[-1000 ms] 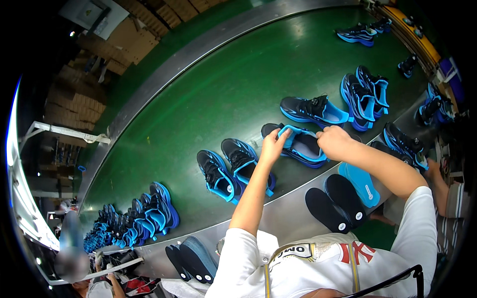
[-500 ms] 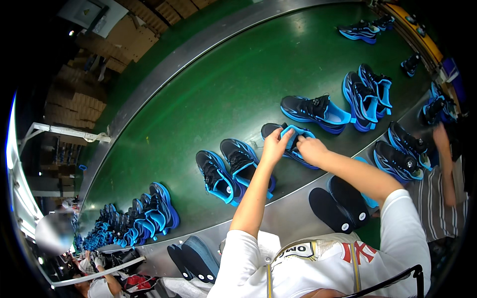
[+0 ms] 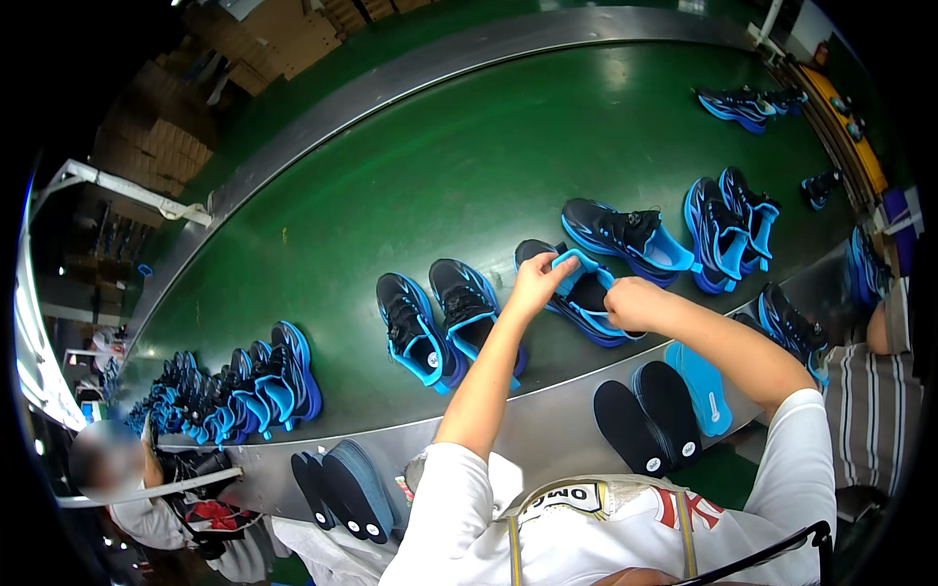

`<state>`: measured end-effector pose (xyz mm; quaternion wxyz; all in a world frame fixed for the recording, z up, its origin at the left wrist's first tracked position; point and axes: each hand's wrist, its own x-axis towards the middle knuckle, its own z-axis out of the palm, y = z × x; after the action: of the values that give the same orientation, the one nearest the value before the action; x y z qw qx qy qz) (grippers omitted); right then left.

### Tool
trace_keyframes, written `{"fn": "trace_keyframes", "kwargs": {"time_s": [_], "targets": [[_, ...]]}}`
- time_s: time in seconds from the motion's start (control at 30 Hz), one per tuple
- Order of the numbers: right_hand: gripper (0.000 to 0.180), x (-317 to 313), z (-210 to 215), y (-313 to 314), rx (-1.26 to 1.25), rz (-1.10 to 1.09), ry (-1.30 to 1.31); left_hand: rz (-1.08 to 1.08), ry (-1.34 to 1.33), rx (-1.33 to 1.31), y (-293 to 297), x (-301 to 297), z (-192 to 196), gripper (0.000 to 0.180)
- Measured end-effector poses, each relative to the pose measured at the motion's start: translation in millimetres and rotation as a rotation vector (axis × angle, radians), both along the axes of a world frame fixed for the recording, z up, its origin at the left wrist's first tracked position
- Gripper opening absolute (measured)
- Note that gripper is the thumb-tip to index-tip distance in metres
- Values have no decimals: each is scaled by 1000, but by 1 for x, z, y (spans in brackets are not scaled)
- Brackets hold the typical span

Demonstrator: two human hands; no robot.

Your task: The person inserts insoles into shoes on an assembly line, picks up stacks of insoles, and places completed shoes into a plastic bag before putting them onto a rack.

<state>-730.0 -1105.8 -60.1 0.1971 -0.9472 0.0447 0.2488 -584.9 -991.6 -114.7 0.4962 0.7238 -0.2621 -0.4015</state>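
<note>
A black sneaker with a bright blue lining (image 3: pixel 589 293) lies on the green belt in front of me, its opening toward me. My left hand (image 3: pixel 537 285) pinches the tongue edge between thumb and fingers. At the heel side of the collar, my right hand (image 3: pixel 637 305) is closed on the blue rim; its fingertips are partly hidden. The dark inside of the sneaker shows between my hands. Just beyond lies another matching sneaker (image 3: pixel 616 232). To the left stand two more, an outer sneaker (image 3: pixel 408 327) and an inner sneaker (image 3: pixel 461 298).
Black insoles (image 3: pixel 640 418) and a blue insole (image 3: pixel 700 386) lie on the metal ledge (image 3: pixel 547 405) at my right. Stacked dark insoles (image 3: pixel 357 488) sit at the left. A row of sneakers (image 3: pixel 264 381) stands far left, a pair (image 3: pixel 718 230) right. Another person in stripes (image 3: pixel 870 410) is at the right.
My right hand has drawn back from inside the opening to the heel rim, and the sneaker's inside now shows. My left hand stays on the tongue. The view has shifted a little.
</note>
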Motion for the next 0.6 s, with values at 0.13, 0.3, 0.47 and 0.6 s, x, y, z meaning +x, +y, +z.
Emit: {"fn": "trace_keyframes", "kwargs": {"time_s": [0.13, 0.3, 0.47, 0.6], "targets": [[13, -1, -19, 14, -112, 73, -147, 5, 7, 37, -1, -4, 11, 47], [15, 9, -49, 19, -158, 52, -268, -8, 0, -38, -2, -6, 6, 38], [14, 18, -24, 13, -134, 87, -135, -27, -170, 5, -1, -5, 5, 34], [15, 4, -55, 0, -176, 149, -191, -173, -304, 125, -11, -11, 10, 33]]}}
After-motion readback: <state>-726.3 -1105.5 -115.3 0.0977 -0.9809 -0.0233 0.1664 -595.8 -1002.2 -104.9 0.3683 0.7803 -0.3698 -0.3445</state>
